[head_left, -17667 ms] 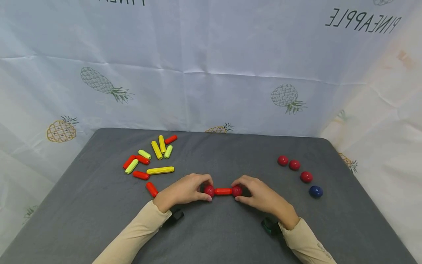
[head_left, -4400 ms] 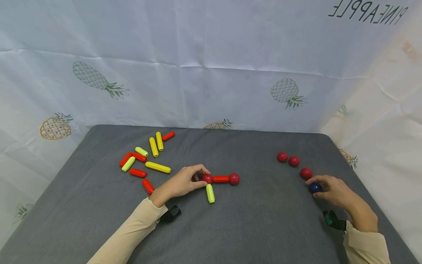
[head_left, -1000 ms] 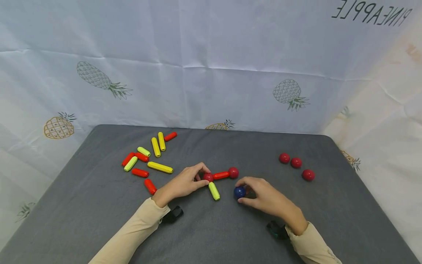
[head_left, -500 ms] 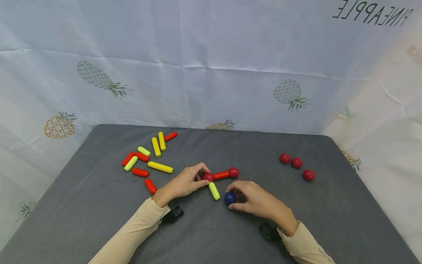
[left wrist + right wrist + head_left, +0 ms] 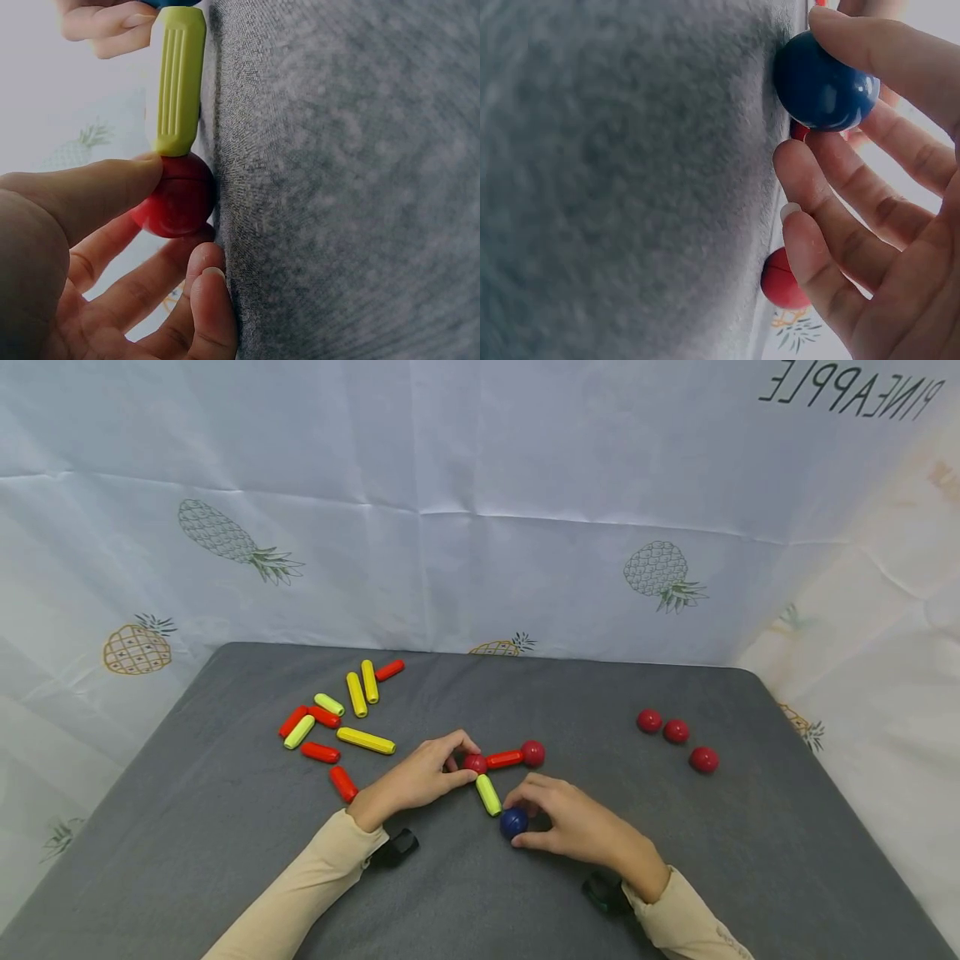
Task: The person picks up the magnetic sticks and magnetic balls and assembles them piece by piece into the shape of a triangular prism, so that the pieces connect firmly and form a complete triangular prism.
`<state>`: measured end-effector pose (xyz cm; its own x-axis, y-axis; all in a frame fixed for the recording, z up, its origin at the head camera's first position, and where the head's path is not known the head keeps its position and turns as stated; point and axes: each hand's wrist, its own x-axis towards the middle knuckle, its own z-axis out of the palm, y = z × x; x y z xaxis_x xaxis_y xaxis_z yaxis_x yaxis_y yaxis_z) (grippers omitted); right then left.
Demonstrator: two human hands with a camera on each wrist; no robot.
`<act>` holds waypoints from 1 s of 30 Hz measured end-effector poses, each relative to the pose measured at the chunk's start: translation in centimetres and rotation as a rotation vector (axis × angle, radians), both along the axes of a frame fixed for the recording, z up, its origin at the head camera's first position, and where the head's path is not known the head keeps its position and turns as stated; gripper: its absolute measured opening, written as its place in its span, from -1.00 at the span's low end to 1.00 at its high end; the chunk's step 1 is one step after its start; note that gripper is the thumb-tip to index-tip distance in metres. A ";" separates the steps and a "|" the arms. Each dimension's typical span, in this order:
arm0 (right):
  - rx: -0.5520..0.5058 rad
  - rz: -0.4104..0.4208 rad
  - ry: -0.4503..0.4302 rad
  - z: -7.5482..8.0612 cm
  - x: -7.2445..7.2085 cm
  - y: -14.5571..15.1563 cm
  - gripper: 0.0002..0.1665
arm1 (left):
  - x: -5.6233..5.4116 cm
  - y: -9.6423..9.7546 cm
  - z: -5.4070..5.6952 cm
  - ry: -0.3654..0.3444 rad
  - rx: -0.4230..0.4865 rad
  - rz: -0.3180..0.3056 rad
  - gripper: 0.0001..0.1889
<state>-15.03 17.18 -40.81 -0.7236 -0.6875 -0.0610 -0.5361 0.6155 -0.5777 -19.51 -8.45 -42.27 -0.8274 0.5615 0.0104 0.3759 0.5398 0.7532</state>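
My left hand [image 5: 429, 774] pinches a red ball [image 5: 180, 196] between thumb and fingers at the middle of the table. From that ball a red rod [image 5: 505, 759] runs right to a second red ball [image 5: 533, 753]. A light-green rod [image 5: 488, 795] slants from the held ball toward the near right. At its lower end, a blue ball [image 5: 513, 822] is pinched by my right hand [image 5: 573, 823]. In the left wrist view, the blue ball [image 5: 174, 2] shows at the rod's far end, cut off by the frame edge.
Several loose rods lie at the back left, among them a yellow rod [image 5: 365, 741], a red rod [image 5: 321, 752] and a light-green rod [image 5: 299, 732]. Three red balls, the nearest one [image 5: 704, 760] included, lie at the right. A pineapple-print curtain [image 5: 480, 527] hangs behind the grey table [image 5: 750, 860].
My right hand has brought the blue ball from the right side over to the light-green rod's lower end, moving left and nearer over the last second. My left hand stays on its red ball.
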 end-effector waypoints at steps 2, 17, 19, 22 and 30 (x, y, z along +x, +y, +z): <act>-0.003 0.004 -0.003 -0.1 0.1 -0.1 -0.62 | 0.0 0.0 0.0 -0.005 -0.002 0.003 -0.74; -0.038 -0.040 0.030 -0.1 0.2 0.1 -0.61 | 0.0 0.1 0.0 -0.008 0.008 -0.003 -0.75; -0.040 -0.056 0.061 0.1 0.1 0.3 -0.62 | 0.0 0.1 0.0 -0.008 0.013 -0.006 -0.76; -0.037 -0.084 0.131 0.3 -0.1 0.7 -0.65 | 0.0 0.0 0.0 -0.009 0.017 -0.007 -0.76; -0.051 -0.169 0.252 0.3 -0.5 1.3 -0.66 | 0.0 -0.2 0.1 -0.002 0.025 -0.025 -0.75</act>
